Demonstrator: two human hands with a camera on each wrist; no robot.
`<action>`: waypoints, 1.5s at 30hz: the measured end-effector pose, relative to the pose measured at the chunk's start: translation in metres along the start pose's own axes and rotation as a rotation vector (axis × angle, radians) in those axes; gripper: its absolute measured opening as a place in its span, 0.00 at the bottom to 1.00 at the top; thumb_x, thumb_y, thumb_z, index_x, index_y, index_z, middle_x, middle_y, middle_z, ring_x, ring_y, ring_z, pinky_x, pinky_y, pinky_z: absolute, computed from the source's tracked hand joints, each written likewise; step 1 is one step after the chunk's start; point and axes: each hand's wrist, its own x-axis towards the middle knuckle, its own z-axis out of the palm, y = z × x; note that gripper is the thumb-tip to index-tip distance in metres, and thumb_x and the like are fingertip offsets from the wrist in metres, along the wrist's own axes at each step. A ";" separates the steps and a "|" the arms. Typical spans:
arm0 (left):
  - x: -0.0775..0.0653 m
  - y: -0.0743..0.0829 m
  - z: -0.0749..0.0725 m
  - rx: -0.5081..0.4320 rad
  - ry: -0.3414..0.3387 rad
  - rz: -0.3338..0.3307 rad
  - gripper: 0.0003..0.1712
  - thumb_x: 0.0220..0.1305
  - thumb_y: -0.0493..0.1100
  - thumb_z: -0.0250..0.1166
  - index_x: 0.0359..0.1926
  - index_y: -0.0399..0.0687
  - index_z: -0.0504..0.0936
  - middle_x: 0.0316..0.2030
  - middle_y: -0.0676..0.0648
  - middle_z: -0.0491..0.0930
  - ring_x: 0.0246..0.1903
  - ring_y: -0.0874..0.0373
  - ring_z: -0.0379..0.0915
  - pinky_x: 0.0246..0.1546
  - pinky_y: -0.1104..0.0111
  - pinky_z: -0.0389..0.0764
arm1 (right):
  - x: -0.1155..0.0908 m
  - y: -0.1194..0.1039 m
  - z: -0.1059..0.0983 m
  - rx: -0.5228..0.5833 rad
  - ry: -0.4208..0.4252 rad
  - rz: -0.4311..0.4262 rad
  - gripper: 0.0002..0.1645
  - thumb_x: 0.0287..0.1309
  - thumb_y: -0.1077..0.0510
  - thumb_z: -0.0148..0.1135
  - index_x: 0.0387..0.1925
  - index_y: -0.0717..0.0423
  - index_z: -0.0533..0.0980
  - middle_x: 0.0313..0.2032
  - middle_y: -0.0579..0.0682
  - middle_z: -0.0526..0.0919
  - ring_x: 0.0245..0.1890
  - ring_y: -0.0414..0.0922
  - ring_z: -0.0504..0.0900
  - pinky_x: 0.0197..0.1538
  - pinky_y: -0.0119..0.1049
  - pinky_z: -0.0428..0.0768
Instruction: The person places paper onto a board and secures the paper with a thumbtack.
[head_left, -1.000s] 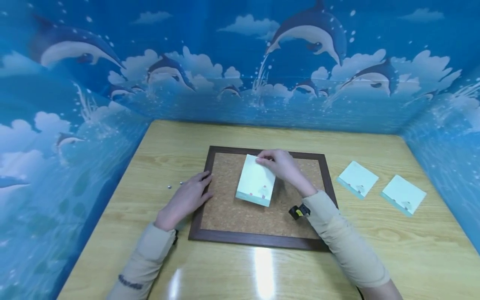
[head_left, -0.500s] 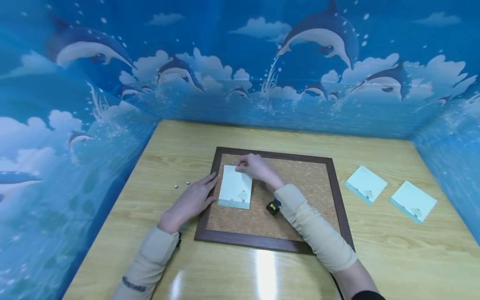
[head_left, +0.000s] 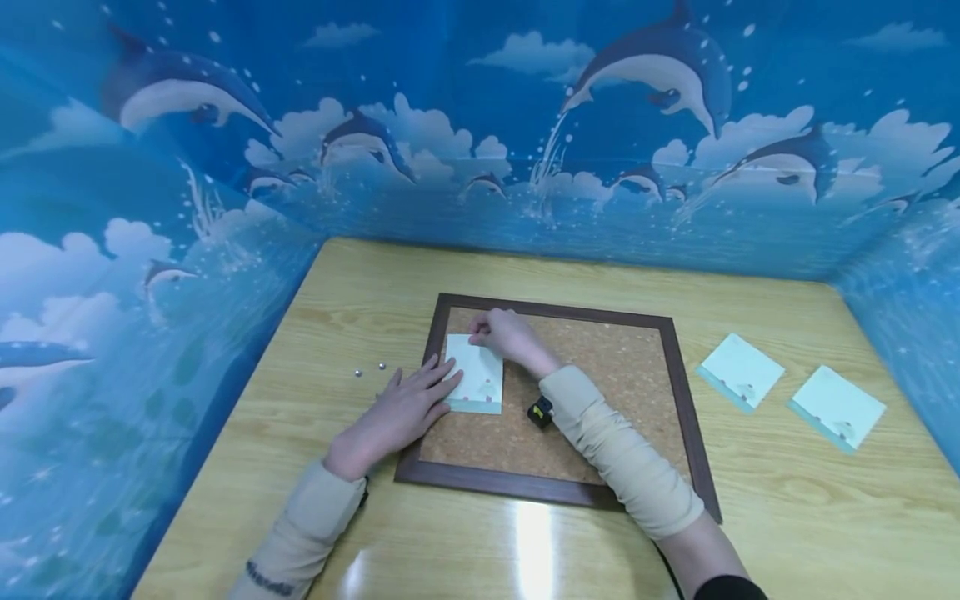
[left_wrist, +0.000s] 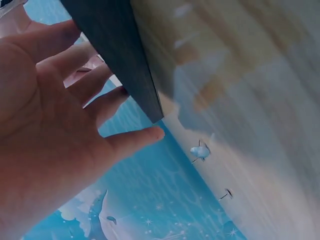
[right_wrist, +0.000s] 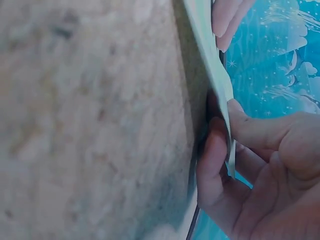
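A pale green sheet of notepaper (head_left: 477,377) with a small printed scene along its bottom lies over the left part of a brown-framed cork board (head_left: 592,375). My right hand (head_left: 512,340) pinches its upper right corner; thumb and finger grip the sheet (right_wrist: 226,107) in the right wrist view, where that edge stands off the cork. My left hand (head_left: 399,414) has its fingers spread, reaching over the board's left frame (left_wrist: 120,57) with fingertips on the sheet's left edge. Two small silvery pins (head_left: 357,373) lie on the table left of the board.
Two similar pale green sheets, one nearer (head_left: 741,372) and one farther right (head_left: 837,407), lie on the wooden table (head_left: 360,292) to the right of the board. A blue dolphin-printed cloth (head_left: 465,217) encloses the back and sides.
My right hand has carried the sheet leftward and lowered it to the board's left part. My left hand has shifted from the frame onto the sheet's left edge. The head view has turned slightly.
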 end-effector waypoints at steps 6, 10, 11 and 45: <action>0.000 0.003 -0.003 -0.013 -0.032 -0.024 0.32 0.75 0.46 0.59 0.75 0.45 0.65 0.77 0.42 0.57 0.77 0.40 0.48 0.66 0.26 0.52 | 0.000 -0.001 -0.001 -0.027 0.024 0.016 0.11 0.67 0.52 0.66 0.43 0.54 0.85 0.38 0.49 0.88 0.34 0.43 0.82 0.41 0.36 0.79; 0.001 0.004 -0.005 -0.028 -0.051 -0.033 0.32 0.76 0.47 0.58 0.75 0.46 0.64 0.77 0.43 0.56 0.77 0.41 0.46 0.66 0.27 0.51 | -0.002 0.003 -0.003 -0.043 0.072 0.010 0.08 0.64 0.53 0.69 0.39 0.53 0.85 0.34 0.47 0.87 0.32 0.43 0.82 0.38 0.36 0.78; 0.001 0.004 -0.005 -0.030 -0.053 -0.032 0.32 0.76 0.47 0.58 0.75 0.45 0.64 0.77 0.43 0.56 0.77 0.41 0.46 0.66 0.26 0.51 | -0.003 0.004 -0.003 -0.047 0.088 0.000 0.07 0.64 0.54 0.69 0.39 0.52 0.84 0.35 0.47 0.87 0.33 0.43 0.82 0.40 0.37 0.79; -0.022 -0.075 -0.042 -0.086 0.338 -0.348 0.05 0.67 0.34 0.65 0.41 0.36 0.85 0.36 0.38 0.86 0.34 0.45 0.83 0.34 0.53 0.83 | -0.069 0.011 0.004 -0.359 -0.179 -0.348 0.51 0.66 0.41 0.63 0.78 0.61 0.53 0.79 0.57 0.50 0.78 0.56 0.52 0.75 0.57 0.58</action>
